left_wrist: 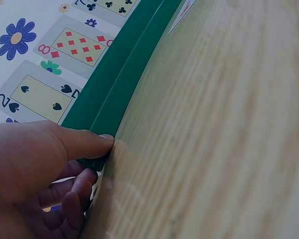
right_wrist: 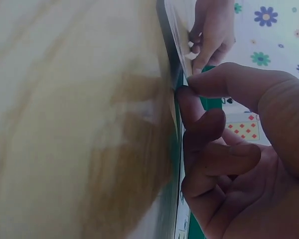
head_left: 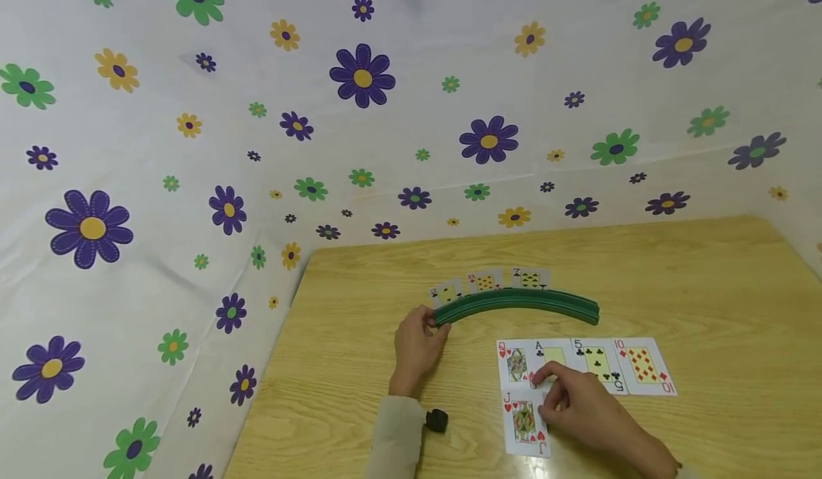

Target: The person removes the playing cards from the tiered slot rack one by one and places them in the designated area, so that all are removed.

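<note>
My left hand pinches the left end of a curved green card holder, thumb on its front face in the left wrist view. Upright in the holder are a two of spades, an eight of diamonds and a seven of clubs. My right hand is low over the cards on the table, index fingertip and thumb apart around the upper right corner of the jack of hearts. It partly covers a black ace. Its other fingers curl loosely in the right wrist view.
Face up in a row with the ace lie a queen of hearts, a five of clubs and a ten of diamonds. The wooden table meets a flower-printed cloth behind and at the sides.
</note>
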A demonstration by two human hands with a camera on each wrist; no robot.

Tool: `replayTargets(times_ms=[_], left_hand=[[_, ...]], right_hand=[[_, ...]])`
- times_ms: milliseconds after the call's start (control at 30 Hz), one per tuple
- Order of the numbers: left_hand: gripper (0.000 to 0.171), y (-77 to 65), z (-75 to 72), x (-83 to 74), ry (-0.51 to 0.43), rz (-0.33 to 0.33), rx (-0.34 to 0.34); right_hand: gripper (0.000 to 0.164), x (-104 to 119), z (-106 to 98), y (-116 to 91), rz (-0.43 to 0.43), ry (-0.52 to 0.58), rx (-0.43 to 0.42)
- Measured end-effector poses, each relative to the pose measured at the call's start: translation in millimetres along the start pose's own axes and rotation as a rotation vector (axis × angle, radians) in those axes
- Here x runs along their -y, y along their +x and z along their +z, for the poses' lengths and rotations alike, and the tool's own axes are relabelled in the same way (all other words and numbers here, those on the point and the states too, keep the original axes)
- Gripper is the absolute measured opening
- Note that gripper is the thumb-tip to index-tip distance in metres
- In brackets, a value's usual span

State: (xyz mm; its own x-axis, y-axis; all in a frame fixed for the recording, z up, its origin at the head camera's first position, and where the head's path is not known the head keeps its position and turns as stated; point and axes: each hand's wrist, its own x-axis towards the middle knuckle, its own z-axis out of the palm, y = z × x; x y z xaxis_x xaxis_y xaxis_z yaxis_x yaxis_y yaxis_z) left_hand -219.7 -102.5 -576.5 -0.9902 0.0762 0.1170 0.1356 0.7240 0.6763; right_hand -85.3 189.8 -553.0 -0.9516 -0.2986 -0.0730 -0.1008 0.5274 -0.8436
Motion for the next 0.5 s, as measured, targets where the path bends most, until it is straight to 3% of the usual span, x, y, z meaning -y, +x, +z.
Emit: replayTargets(times_ms=[500], left_hand=[[0.022,-1.0,-0.7,-0.9,0.001,0.018,-0.014]], right_hand=[[0.031,8.3,0.7,-4.0,0.059,-0.07,-0.023]])
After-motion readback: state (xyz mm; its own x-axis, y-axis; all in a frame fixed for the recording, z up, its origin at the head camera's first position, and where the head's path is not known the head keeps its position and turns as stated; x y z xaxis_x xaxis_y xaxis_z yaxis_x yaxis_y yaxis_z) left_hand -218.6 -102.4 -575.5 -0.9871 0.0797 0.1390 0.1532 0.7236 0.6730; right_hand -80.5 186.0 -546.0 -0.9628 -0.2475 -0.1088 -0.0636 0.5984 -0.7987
